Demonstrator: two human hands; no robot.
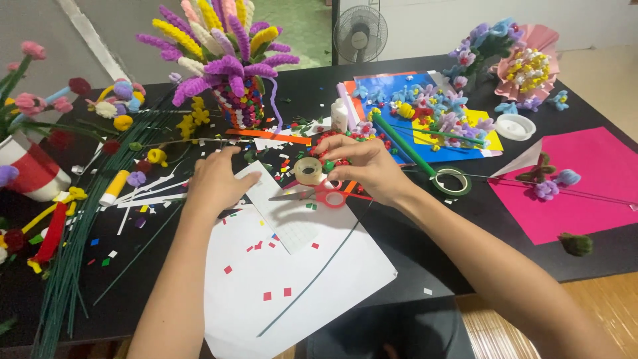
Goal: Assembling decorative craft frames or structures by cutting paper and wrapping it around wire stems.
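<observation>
My right hand point(364, 165) rests on the dark table, its fingers closed on a roll of clear tape point(308, 171). Small red and green beads point(335, 161) lie under its fingertips. Red-handled scissors point(330, 193) lie just below the tape roll on a sheet of white paper point(292, 279). My left hand point(216, 179) lies flat, palm down, on the table at the paper's upper left corner, fingers bent, holding nothing that I can see. A thin green wire point(312, 279) runs diagonally across the paper.
A pipe-cleaner flower vase point(239, 100) stands behind the hands. Green wire stems point(73, 266) lie at left beside a glue stick point(113, 188) and a red-and-white cup point(30, 174). Blue paper with small flowers point(425, 106), green tape roll point(452, 181), pink sheet point(578, 179), bouquet point(525, 66) at right. Fan point(359, 32) behind.
</observation>
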